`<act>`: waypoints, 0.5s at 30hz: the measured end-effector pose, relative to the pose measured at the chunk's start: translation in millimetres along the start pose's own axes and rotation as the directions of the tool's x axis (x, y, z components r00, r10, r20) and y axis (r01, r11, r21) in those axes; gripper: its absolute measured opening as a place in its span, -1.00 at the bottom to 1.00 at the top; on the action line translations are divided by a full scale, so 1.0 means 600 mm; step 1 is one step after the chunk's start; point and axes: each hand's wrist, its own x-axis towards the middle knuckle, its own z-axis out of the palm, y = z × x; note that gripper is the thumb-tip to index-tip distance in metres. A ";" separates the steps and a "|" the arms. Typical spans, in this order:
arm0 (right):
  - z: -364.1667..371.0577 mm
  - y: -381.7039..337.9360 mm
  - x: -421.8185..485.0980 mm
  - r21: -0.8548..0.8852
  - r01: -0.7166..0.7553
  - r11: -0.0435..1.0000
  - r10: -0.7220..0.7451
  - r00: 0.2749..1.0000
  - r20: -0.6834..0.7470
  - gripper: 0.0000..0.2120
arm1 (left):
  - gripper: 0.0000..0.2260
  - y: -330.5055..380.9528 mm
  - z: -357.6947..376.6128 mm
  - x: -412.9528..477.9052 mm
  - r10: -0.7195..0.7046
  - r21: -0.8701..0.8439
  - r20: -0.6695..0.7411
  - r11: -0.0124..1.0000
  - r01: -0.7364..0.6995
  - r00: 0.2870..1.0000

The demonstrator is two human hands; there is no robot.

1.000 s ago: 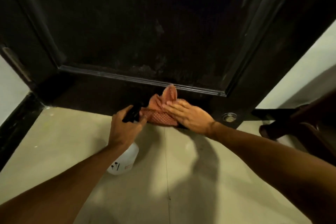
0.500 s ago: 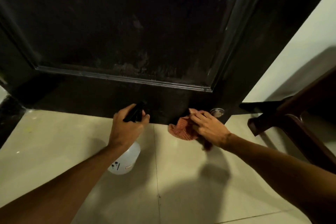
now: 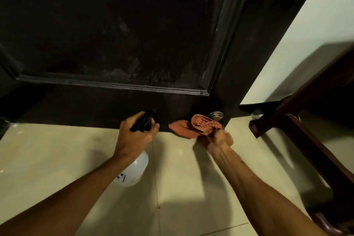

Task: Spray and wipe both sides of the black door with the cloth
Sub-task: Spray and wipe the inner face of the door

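- Door [image 3: 115, 34] black, upright; I see its bottom rail at the floor [image 3: 57, 159].
- Left hand [image 3: 134, 138] grip wraps spray bottle [image 3: 134, 170].
- Right hand [image 3: 220, 138] grip pinches cloth [image 3: 191, 126] against door's bottom corner.

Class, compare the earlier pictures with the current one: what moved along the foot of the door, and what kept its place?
The right hand slid the orange checked cloth rightward along the black door bottom rail, to the round metal fitting, and went from pressing it flat to gripping it. The left hand keeps holding the spray bottle in place.
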 end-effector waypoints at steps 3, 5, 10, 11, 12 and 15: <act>-0.003 -0.059 -0.014 0.116 -0.079 0.990 0.077 0.997 0.022 -0.79 | -0.77 0.023 0.019 -0.002 -0.079 -0.023 -0.028 0.997 0.078 0.996; -0.009 -0.058 -0.043 0.098 -0.079 0.992 0.069 0.992 0.102 -0.82 | -0.72 0.026 0.027 -0.004 -0.085 -0.041 -0.035 0.996 0.084 0.996; 0.027 -0.070 -0.094 0.126 -0.242 0.962 0.198 0.937 0.288 -0.75 | -0.77 0.025 0.041 0.002 -0.034 -0.023 0.028 0.999 0.034 0.999; 0.040 -0.082 -0.094 0.136 -0.217 0.967 0.182 0.956 0.231 -0.82 | -0.83 0.028 0.043 0.001 -0.014 -0.022 0.040 1.000 0.014 0.999; 0.043 -0.092 -0.086 0.171 -0.142 0.975 0.122 0.985 0.123 -0.84 | -0.86 0.029 0.045 -0.001 -0.003 -0.024 0.055 1.000 0.004 0.999; 0.030 -0.132 -0.089 0.077 0.297 0.952 -0.272 0.933 -0.235 -0.77 | -0.87 0.029 0.054 0.000 0.024 -0.012 0.069 1.000 -0.024 0.997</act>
